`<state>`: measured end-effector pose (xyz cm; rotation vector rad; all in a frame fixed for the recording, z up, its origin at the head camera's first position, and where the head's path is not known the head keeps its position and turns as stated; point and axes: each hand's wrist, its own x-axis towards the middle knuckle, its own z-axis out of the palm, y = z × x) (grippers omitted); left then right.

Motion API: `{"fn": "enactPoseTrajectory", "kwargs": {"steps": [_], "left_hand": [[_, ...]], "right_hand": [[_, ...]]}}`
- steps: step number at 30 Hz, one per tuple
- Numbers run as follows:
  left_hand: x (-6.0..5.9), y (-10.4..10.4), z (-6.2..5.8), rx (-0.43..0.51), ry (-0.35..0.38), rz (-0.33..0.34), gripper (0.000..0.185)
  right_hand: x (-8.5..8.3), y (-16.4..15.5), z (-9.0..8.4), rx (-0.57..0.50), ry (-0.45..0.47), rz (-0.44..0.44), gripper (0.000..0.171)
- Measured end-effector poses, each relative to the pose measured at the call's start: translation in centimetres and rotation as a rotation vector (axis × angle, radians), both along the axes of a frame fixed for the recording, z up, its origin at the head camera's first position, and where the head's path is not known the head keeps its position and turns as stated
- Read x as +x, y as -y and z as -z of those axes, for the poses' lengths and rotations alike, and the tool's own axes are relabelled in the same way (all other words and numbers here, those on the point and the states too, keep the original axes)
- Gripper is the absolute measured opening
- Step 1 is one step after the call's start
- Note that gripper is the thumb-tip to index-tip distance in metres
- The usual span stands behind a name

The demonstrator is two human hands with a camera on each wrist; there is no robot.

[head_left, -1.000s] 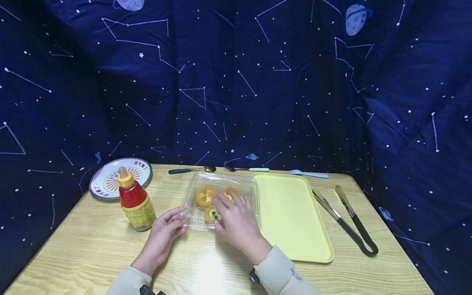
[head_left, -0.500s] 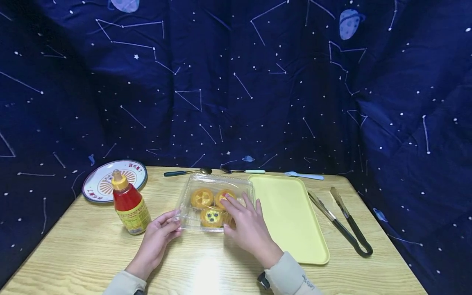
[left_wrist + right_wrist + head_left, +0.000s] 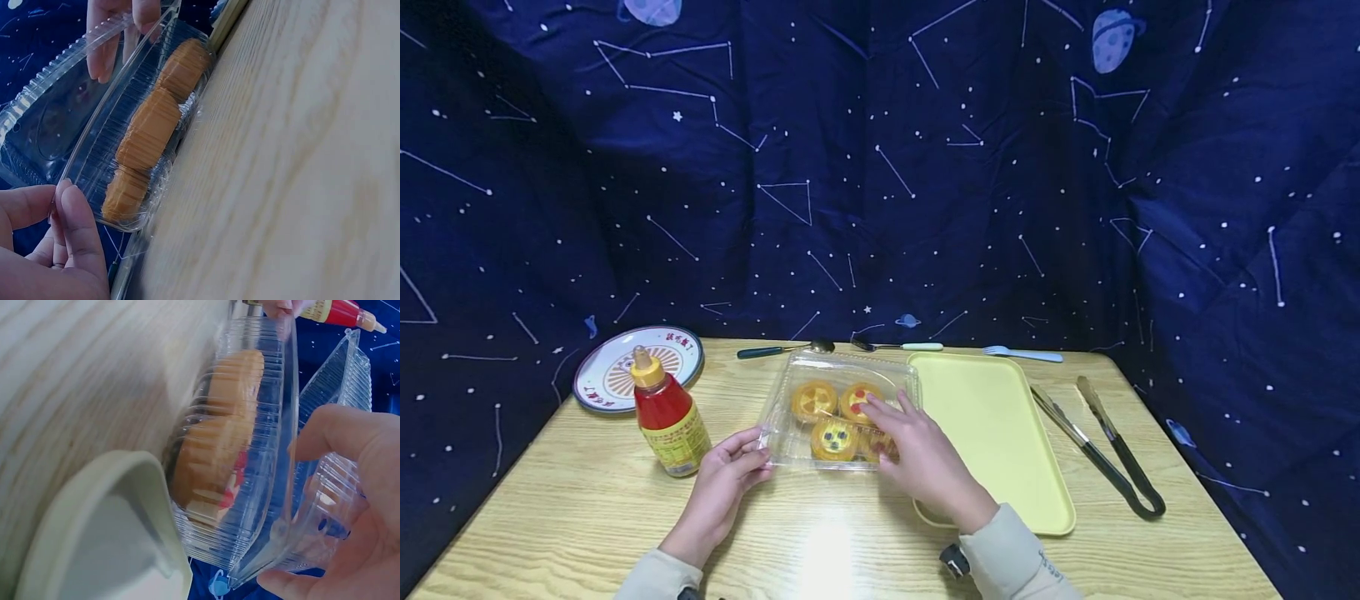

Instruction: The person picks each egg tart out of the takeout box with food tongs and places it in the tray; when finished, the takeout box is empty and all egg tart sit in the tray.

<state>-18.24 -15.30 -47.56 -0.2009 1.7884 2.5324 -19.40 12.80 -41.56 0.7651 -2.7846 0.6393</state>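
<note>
A clear plastic clamshell box with several yellow tarts sits mid-table. My left hand pinches its front left corner; the left wrist view shows those fingertips at the box's rim. My right hand grips the right front edge. In the right wrist view, my right hand's thumb and fingers curl round the lid, which stands slightly raised off the base holding the tarts.
A pale yellow tray lies right of the box, touching it. A red sauce bottle and a patterned plate stand to the left. Two spoons and a fork lie along the back edge, with black tongs to the right.
My right hand slid from the top of the box to its right front edge and took hold of the lid. My left hand stayed at the front left corner.
</note>
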Motion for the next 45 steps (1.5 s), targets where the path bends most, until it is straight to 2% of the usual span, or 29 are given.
{"fn": "enactPoseTrajectory", "kwargs": {"steps": [9, 15, 19, 25, 28, 31, 36, 41, 45], "left_hand": [[-0.1, 0.0, 0.1, -0.013, -0.015, 0.011, 0.044], [-0.2, 0.1, 0.2, -0.044, -0.033, 0.012, 0.046], [-0.2, 0.3, 0.3, -0.037, -0.027, 0.009, 0.045], [0.1, 0.1, 0.1, -0.025, 0.001, 0.01, 0.042], [0.1, -0.3, -0.1, -0.014, 0.01, 0.014, 0.041], [0.1, -0.7, -0.3, -0.007, 0.025, 0.005, 0.04], [0.0, -1.1, -0.3, -0.006, 0.039, -0.014, 0.031], [-0.2, -1.3, -0.2, 0.001, 0.052, -0.028, 0.015], [-0.4, -1.3, 0.1, 0.008, 0.055, -0.034, 0.011]], "right_hand": [[-0.6, -0.4, -0.8, -0.095, 0.157, -0.024, 0.076], [-1.2, -0.8, -1.3, -0.151, 0.226, -0.068, 0.077], [-1.6, -1.4, -1.9, -0.186, 0.236, -0.088, 0.074], [-2.2, -1.5, -2.6, -0.09, 0.184, -0.124, 0.066], [-2.4, -1.5, -3.4, -0.096, 0.164, -0.13, 0.061], [-2.9, -1.8, -4.5, -0.154, 0.162, -0.118, 0.062], [-4.6, -2.5, -5.8, -0.295, 0.139, -0.071, 0.065], [-6.6, -3.1, -6.3, -0.452, 0.102, -0.027, 0.061], [-7.4, -3.0, -7.2, -0.594, 0.1, -0.021, 0.053]]}}
